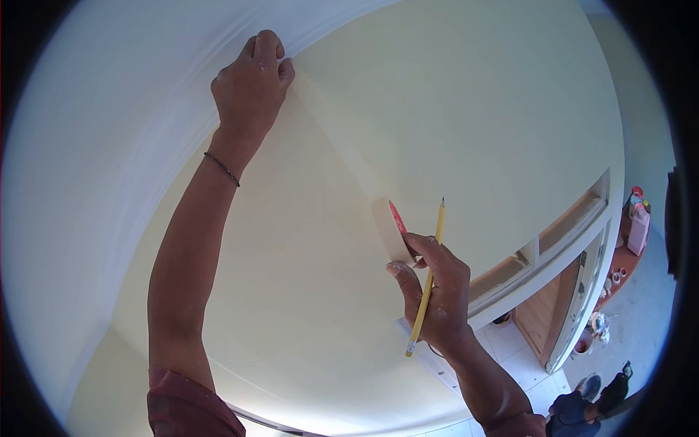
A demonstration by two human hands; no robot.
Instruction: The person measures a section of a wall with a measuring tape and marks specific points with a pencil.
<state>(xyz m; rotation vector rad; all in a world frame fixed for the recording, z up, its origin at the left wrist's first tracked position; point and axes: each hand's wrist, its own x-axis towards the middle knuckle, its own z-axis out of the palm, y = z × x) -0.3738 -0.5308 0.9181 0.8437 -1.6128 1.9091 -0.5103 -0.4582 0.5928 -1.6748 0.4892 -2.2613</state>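
My left hand [251,87] is raised to the edge where the wall meets the white moulding, fingers closed, pinching the end of a pale strip. The strip runs down across the wall to a beige roll of masking tape [391,231], seen nearly edge-on. My right hand [440,295] grips that roll between thumb and fingers. Red printing with pale lettering [397,217] shows along the roll's side. A yellow pencil [420,319] is also tucked in my right hand, point up and eraser down. Its fingers partly cover the roll.
Cream wall [291,291] fills the middle, with white moulding and ceiling [109,146] to the left. At right are a white frame with openings [539,251] and a wooden door [546,313]. Beyond stands a brown table [625,258] with a pink container [638,231]. A person's feet [601,390] show below.
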